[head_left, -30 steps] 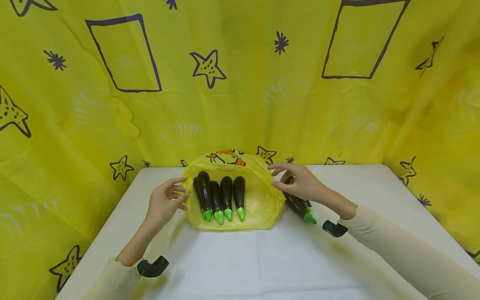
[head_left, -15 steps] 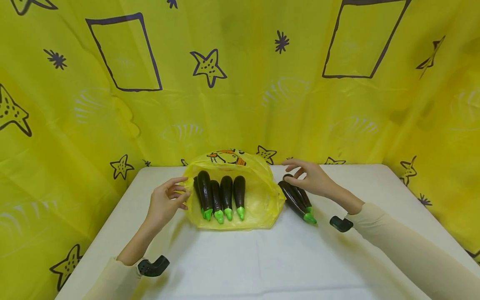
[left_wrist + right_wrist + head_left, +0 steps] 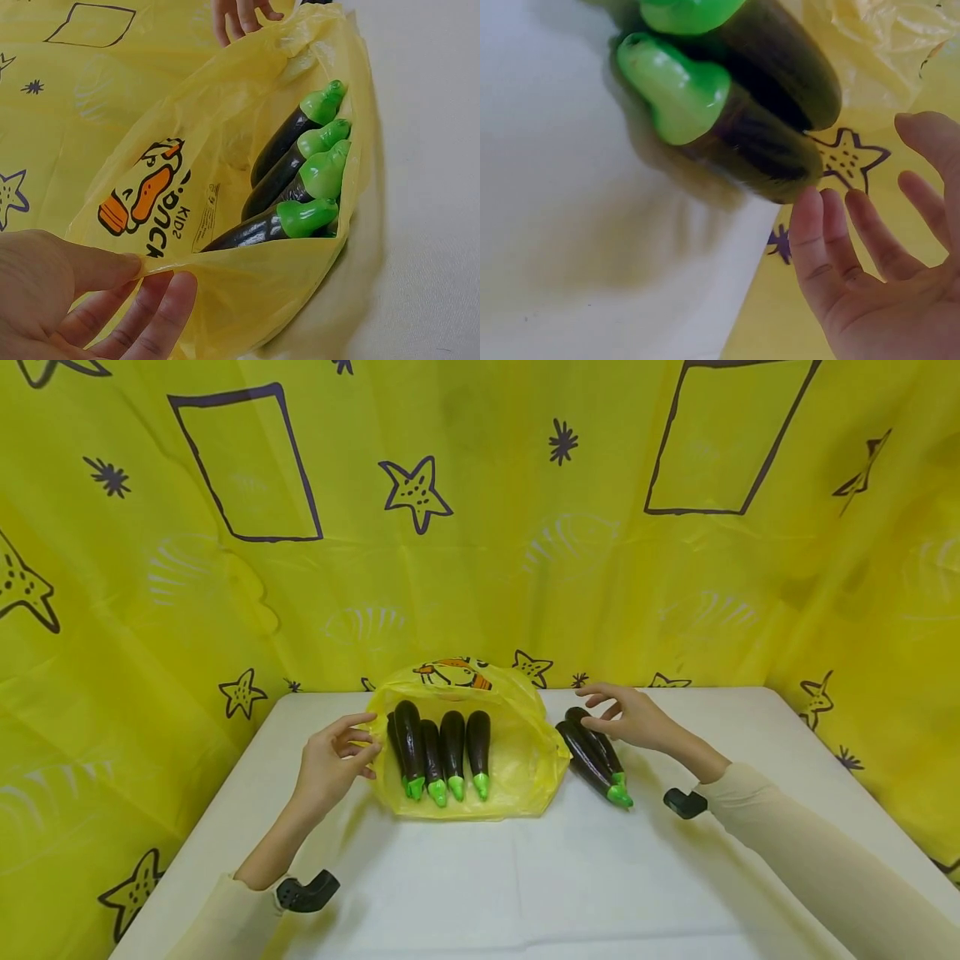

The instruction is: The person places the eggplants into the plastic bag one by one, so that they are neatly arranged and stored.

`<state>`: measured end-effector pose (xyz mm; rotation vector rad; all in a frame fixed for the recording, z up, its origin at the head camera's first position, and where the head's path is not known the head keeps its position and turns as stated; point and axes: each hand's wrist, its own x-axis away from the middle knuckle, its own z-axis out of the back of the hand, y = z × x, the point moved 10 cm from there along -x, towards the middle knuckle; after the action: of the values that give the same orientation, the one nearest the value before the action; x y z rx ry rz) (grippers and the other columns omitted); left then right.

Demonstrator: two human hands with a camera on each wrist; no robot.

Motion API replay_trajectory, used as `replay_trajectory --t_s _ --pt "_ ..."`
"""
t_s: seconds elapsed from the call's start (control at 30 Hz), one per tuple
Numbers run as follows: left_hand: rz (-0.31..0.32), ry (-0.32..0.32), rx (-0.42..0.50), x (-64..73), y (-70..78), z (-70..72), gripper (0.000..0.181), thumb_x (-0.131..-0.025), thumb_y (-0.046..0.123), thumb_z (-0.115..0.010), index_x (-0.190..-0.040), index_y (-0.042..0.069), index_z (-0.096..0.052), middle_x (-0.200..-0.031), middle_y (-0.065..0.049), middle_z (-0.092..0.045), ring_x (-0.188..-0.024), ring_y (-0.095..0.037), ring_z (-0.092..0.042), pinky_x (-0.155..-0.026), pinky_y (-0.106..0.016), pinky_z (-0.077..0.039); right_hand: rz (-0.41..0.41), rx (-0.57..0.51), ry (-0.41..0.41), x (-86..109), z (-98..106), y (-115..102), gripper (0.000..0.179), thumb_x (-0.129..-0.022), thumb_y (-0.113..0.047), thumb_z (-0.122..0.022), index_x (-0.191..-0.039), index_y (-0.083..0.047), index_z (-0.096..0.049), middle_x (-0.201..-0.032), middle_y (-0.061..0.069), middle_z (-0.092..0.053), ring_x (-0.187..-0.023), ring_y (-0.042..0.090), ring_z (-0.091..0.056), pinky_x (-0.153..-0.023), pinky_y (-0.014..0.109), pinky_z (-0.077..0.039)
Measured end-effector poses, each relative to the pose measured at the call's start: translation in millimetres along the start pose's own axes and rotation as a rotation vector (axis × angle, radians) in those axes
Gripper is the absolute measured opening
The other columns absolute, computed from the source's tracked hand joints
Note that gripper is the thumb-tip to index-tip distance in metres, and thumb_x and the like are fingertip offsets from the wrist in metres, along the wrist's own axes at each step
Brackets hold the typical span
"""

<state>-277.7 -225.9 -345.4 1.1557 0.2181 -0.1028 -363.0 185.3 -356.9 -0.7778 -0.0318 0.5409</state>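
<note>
A yellow plastic bag (image 3: pixel 525 781) lies with its mouth facing me, a cartoon duck printed on it. Several dark eggplants (image 3: pixel 477 743) with green stems lie side by side in its left half. At the bag's left rim, my left hand (image 3: pixel 326 768) pinches the plastic between thumb and fingers, as the left wrist view shows. Two more eggplants (image 3: pixel 585 760) rest together on the table just right of the bag. Over their far ends hovers my right hand (image 3: pixel 633 718), its fingers spread and slightly bent; in the right wrist view the fingertips are right by the nearer eggplant's tip (image 3: pixel 799 176).
The table (image 3: pixel 465 885) is covered in white, and a crease runs across its near part. Behind and at both sides hangs a yellow curtain (image 3: pixel 480 585) with drawn starfish and frames. Each wrist carries a black camera mount (image 3: pixel 307 892).
My right hand has left the bag's right side and moved right, over the two loose eggplants, which now show more fully. The left hand stays at the rim.
</note>
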Motion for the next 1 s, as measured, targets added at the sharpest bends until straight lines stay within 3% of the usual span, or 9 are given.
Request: replay_trajectory --t_s 0.27,0.43,0.57,1.0 --pt "-0.011 0.002 -0.006 0.1 1.8 0.4 0.047 -0.092 -0.006 -0.072 -0.137 0.003 -0.062 -0.103 -0.022 -0.070 -0.076 -0.020 -0.072 -0.062 -0.039 -0.066 -0.071 -0.049 -0.104 1.2 -11 20 0.052 -0.099 -0.020 -0.071 -0.145 -0.007 -0.053 -0.134 0.032 -0.056 -0.099 0.036 -0.071 -0.069 0.037 -0.065" --pt "-0.009 0.003 -0.011 0.6 1.0 0.5 0.048 -0.092 -0.006 -0.072 -0.137 0.003 -0.062 -0.102 -0.021 -0.070 -0.077 -0.022 -0.073 -0.062 -0.041 -0.066 -0.130 -0.134 -0.196 5.6 -20 30 0.056 -0.100 -0.018 -0.069 -0.150 -0.006 -0.047 -0.140 0.036 -0.048 -0.110 0.044 -0.065 -0.073 0.043 -0.066" --pt "-0.012 0.005 -0.009 0.6 1.0 0.8 0.048 -0.092 -0.006 -0.072 -0.137 0.003 -0.062 -0.103 -0.022 -0.070 -0.079 -0.023 -0.073 -0.063 -0.042 -0.066 -0.189 -0.188 -0.251 8.6 -25 38 0.057 -0.101 -0.014 -0.066 -0.153 -0.009 -0.043 -0.145 0.037 -0.043 -0.111 0.041 -0.063 -0.073 0.043 -0.066" --pt "-0.012 0.001 0.034 0.7 0.1 0.9 0.047 -0.092 -0.007 -0.072 -0.137 0.001 -0.062 -0.104 -0.023 -0.070 -0.077 -0.021 -0.072 -0.060 -0.038 -0.066 -0.242 -0.302 -0.317 13.9 -30 42 0.061 -0.103 -0.007 -0.061 -0.158 -0.009 -0.035 -0.149 0.040 -0.034 -0.115 0.042 -0.060 -0.076 0.048 -0.066"
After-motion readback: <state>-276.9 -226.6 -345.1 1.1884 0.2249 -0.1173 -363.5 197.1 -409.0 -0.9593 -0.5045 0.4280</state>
